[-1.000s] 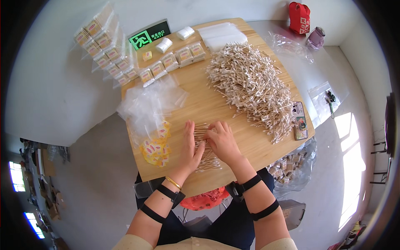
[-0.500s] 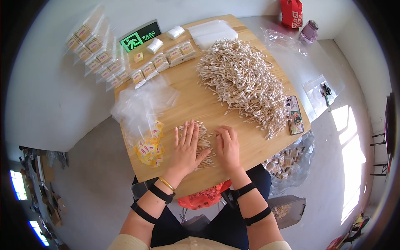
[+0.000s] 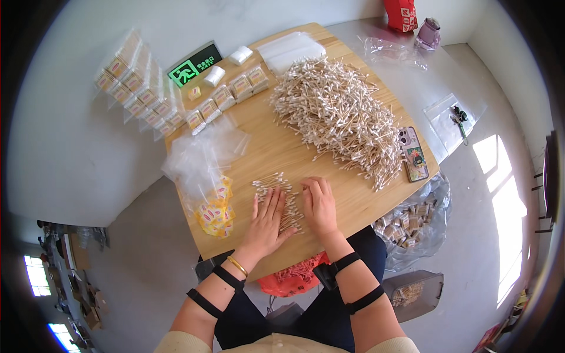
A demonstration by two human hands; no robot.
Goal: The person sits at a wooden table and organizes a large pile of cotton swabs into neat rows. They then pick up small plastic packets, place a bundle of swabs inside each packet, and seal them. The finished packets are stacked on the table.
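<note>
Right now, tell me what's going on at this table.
A person sits at a wooden table with both hands flat on a small batch of cotton swabs near its front edge. The left hand and right hand press on the batch side by side. A far bigger pile of swabs lies behind them, with clear plastic bags to the left and a phone to the right.

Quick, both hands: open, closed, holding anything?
Left hand: open, flat on the small batch of cotton swabs, gripping nothing.
Right hand: open, palm down beside the batch, gripping nothing.
</note>
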